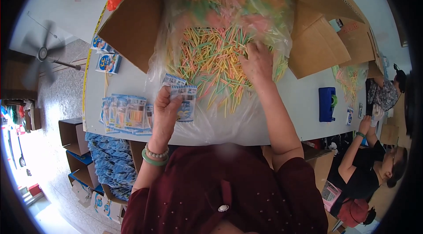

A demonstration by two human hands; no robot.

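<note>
My left hand (166,107) is closed around a couple of small clear packets (188,95) with blue-and-white striped ends, held over the near left edge of a plastic bag. My right hand (257,63) reaches into a heap of thin pastel sticks (211,53), pink, yellow, green and orange. Its fingers are curled down and pinched together at the heap's right side, and what lies between them is hidden. The sticks rest on a clear plastic liner bag (220,121) spilling from a cardboard box (134,25) tipped toward me.
Several stick-filled packets (125,113) lie overlapped on the white table (92,102) at left, with more blue packets (108,63) beyond. A blue tape dispenser (326,104) stands at right. A carton of blue packets (112,163) sits below the table's left edge. Co-workers (368,168) work at far right.
</note>
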